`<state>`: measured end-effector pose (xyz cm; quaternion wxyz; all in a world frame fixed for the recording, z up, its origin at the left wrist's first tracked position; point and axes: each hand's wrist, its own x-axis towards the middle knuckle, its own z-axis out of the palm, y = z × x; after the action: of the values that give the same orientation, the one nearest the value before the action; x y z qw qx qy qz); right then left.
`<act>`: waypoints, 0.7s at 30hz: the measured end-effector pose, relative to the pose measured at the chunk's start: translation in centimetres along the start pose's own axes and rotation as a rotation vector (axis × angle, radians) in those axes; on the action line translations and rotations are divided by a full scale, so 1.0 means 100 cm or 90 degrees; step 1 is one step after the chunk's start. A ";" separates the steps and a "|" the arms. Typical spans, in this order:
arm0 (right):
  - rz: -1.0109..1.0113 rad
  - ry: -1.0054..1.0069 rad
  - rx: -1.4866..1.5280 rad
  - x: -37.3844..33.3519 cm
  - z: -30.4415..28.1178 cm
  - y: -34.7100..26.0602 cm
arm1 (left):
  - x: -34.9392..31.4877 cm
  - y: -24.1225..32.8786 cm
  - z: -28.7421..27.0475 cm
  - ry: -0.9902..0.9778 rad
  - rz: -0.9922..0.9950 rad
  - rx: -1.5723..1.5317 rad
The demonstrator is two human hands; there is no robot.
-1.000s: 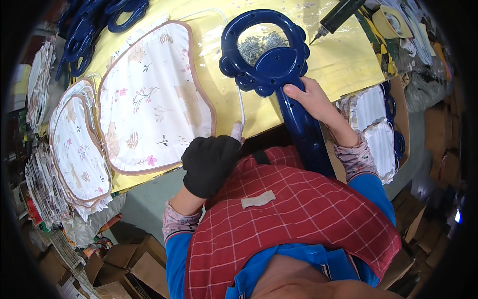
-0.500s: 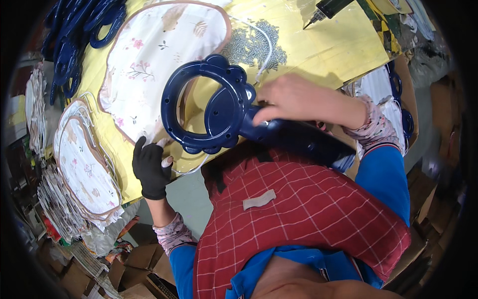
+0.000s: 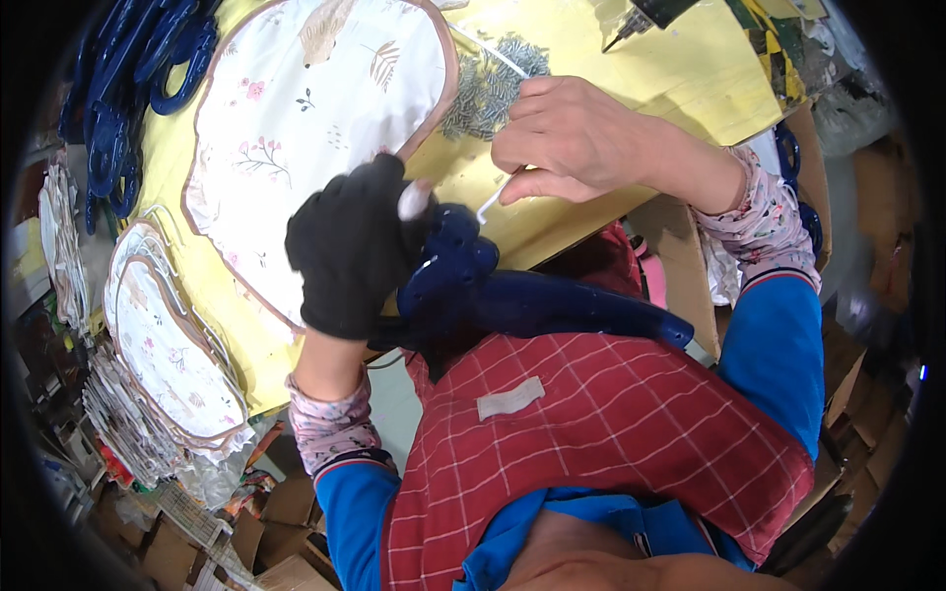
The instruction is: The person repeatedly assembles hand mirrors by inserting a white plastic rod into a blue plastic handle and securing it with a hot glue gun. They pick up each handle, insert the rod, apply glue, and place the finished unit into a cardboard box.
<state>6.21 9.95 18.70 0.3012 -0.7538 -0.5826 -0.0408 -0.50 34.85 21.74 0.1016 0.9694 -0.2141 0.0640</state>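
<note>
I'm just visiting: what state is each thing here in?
Blue plastic piece: handle pointing right, head partly covered.
White cord: pinched.
Left hand: black-gloved, curled at the blue plastic piece; grip hidden.
Right hand: bare, closed on the white cord.
Large printed fabric: spread out.
Small metal pieces: loose, heaped.
Smaller printed fabrics: stacked.
Other blue pieces: piled together.
Pointed tool: on or off, unclear.
</note>
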 end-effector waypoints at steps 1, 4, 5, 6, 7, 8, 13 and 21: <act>0.017 0.035 0.011 0.001 0.003 -0.003 | -0.009 0.001 -0.004 0.031 0.001 -0.030; 0.011 0.090 0.014 0.006 0.009 -0.007 | -0.020 0.005 -0.010 0.017 -0.029 0.006; 0.015 0.088 0.003 0.008 0.011 -0.007 | -0.021 0.006 -0.011 0.065 -0.004 -0.011; 0.022 0.101 -0.008 0.010 0.012 -0.007 | -0.020 0.007 -0.011 0.066 -0.005 -0.010; 0.008 0.096 -0.009 0.011 0.012 -0.008 | -0.019 0.007 -0.011 0.087 0.011 -0.013; -0.005 0.105 -0.012 0.012 0.012 -0.009 | -0.017 0.007 -0.010 0.067 -0.005 -0.013; -0.021 0.122 0.000 0.011 0.011 -0.018 | -0.023 0.007 -0.013 0.047 -0.017 0.002; 0.035 0.110 -0.124 0.009 0.032 -0.024 | -0.023 -0.001 -0.001 0.017 -0.050 0.009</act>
<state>3.45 12.66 17.45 0.2765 -0.7888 -0.5270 -0.1537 -2.58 35.86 21.44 0.1000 0.9769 -0.1738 0.0743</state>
